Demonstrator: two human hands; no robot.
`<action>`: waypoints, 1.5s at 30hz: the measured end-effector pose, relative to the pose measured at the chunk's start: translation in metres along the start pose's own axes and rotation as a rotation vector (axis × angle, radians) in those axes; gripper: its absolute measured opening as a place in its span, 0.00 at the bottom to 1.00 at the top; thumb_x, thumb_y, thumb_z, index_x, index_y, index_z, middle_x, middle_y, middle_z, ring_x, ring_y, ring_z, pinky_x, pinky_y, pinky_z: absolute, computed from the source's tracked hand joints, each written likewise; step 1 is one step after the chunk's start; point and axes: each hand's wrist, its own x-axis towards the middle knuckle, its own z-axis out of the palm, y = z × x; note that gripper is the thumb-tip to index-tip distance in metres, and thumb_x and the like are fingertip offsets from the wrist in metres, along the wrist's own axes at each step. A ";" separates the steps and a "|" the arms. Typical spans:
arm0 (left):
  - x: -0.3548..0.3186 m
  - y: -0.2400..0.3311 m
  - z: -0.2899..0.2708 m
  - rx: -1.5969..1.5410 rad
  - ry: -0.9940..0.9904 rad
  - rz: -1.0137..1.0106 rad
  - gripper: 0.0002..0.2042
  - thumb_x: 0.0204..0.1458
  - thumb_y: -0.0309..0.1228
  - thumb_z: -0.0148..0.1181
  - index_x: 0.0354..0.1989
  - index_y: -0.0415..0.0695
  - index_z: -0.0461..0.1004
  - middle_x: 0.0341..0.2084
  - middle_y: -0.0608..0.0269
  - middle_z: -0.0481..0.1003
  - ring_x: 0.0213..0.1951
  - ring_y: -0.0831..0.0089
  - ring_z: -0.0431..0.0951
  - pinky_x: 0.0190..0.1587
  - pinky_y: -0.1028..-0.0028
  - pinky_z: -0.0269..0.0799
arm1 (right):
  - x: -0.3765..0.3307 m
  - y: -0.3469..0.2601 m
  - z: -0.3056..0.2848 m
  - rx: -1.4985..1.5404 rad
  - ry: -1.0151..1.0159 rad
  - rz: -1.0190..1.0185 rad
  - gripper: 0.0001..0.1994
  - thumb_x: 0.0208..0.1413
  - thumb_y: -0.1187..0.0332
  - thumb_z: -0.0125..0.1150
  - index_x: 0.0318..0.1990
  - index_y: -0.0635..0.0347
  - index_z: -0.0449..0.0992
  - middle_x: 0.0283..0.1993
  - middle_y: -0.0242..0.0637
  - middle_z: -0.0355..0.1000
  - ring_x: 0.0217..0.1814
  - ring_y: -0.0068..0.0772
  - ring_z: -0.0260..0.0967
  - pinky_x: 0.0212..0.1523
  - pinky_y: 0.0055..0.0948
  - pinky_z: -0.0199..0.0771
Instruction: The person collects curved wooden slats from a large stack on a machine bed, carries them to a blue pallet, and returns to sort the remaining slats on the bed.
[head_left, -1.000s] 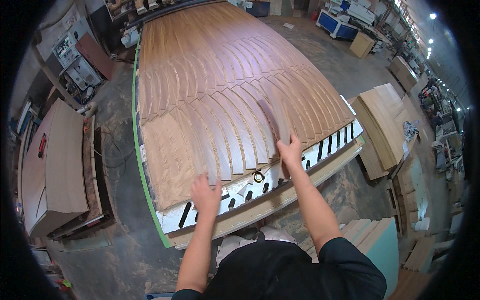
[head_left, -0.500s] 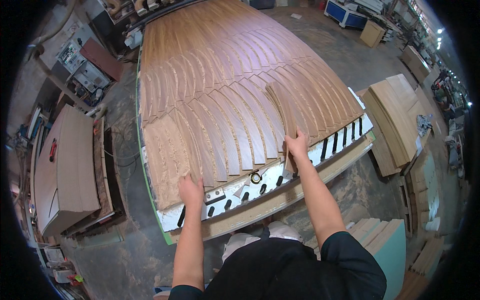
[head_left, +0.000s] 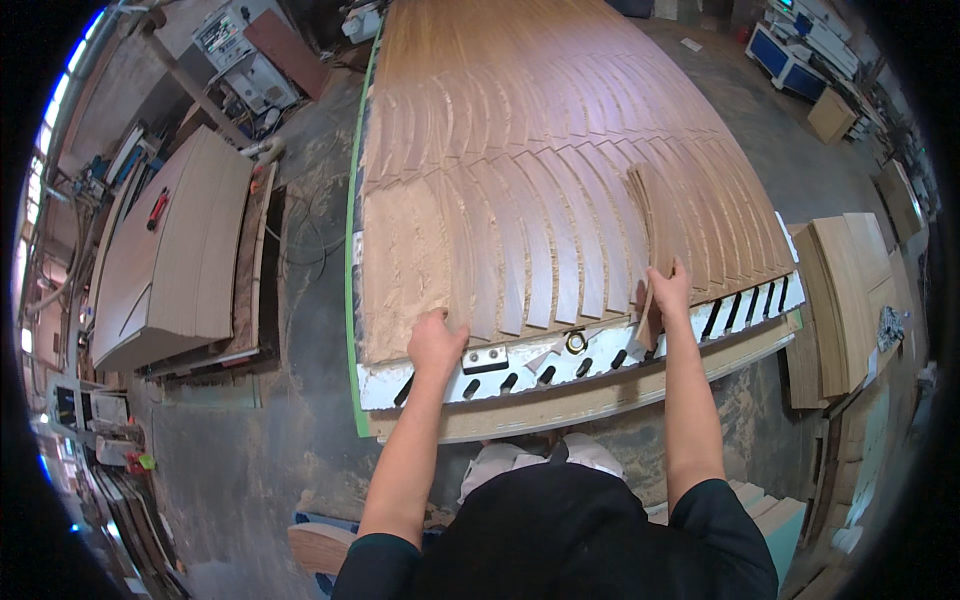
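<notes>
Rows of curved wood-grain strips (head_left: pixel 567 235), cut from a large panel, lie on the machine bed (head_left: pixel 620 375) in front of me. My right hand (head_left: pixel 672 290) is closed round the near end of a small bundle of curved strips (head_left: pixel 642 215), which stands on edge above the row. At the left end of the near row, my left hand (head_left: pixel 437 345) grips the near end of a curved strip (head_left: pixel 462 270), thumb toward the right. Its fingertips are partly hidden. Left of that strip is a bare, dusty patch of board (head_left: pixel 405 260).
A metal block (head_left: pixel 485 358) and a brass-coloured ring (head_left: pixel 576 342) sit on the slotted white front edge. On the left, a stack of boards (head_left: pixel 190 260) carries a red tool (head_left: pixel 158 209). More stacked panels (head_left: pixel 850 300) stand at the right; a cable (head_left: pixel 310 235) lies on the floor.
The view has turned, so the bed appears farther right. Both hands stay at about the same strips, the right still holding its bundle.
</notes>
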 end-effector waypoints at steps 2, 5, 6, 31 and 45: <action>-0.011 -0.012 0.004 -0.014 0.029 0.050 0.27 0.52 0.46 0.75 0.58 0.43 0.85 0.53 0.47 0.83 0.57 0.46 0.83 0.59 0.50 0.80 | -0.007 -0.009 -0.003 0.009 0.015 -0.015 0.43 0.56 0.54 0.74 0.78 0.63 0.69 0.74 0.65 0.69 0.79 0.66 0.65 0.80 0.52 0.64; -0.032 -0.020 0.003 -0.005 0.018 0.036 0.27 0.52 0.47 0.76 0.57 0.43 0.84 0.49 0.48 0.82 0.56 0.47 0.82 0.58 0.50 0.79 | -0.029 -0.037 -0.012 -0.146 0.102 -0.036 0.40 0.59 0.55 0.72 0.77 0.60 0.70 0.77 0.63 0.66 0.81 0.66 0.61 0.81 0.53 0.61; -0.035 -0.019 0.004 -0.038 0.030 0.022 0.27 0.52 0.47 0.78 0.56 0.42 0.84 0.47 0.49 0.82 0.55 0.47 0.82 0.56 0.50 0.80 | -0.034 -0.042 -0.009 -0.148 0.139 -0.065 0.37 0.60 0.57 0.70 0.77 0.56 0.71 0.75 0.60 0.67 0.79 0.65 0.62 0.81 0.55 0.59; -0.082 -0.062 -0.042 -0.725 -0.194 0.000 0.23 0.63 0.42 0.77 0.55 0.32 0.84 0.37 0.59 0.85 0.39 0.75 0.82 0.45 0.71 0.80 | -0.264 -0.235 0.225 0.543 -0.790 0.039 0.11 0.71 0.72 0.60 0.56 0.68 0.76 0.43 0.42 0.83 0.40 0.33 0.82 0.42 0.36 0.83; -0.053 -0.055 -0.013 -0.810 -0.106 0.080 0.20 0.69 0.36 0.69 0.63 0.36 0.81 0.47 0.56 0.84 0.42 0.71 0.84 0.47 0.70 0.82 | -0.218 -0.167 0.135 0.546 -0.538 -0.101 0.13 0.74 0.71 0.64 0.61 0.65 0.79 0.47 0.37 0.84 0.42 0.24 0.79 0.42 0.31 0.81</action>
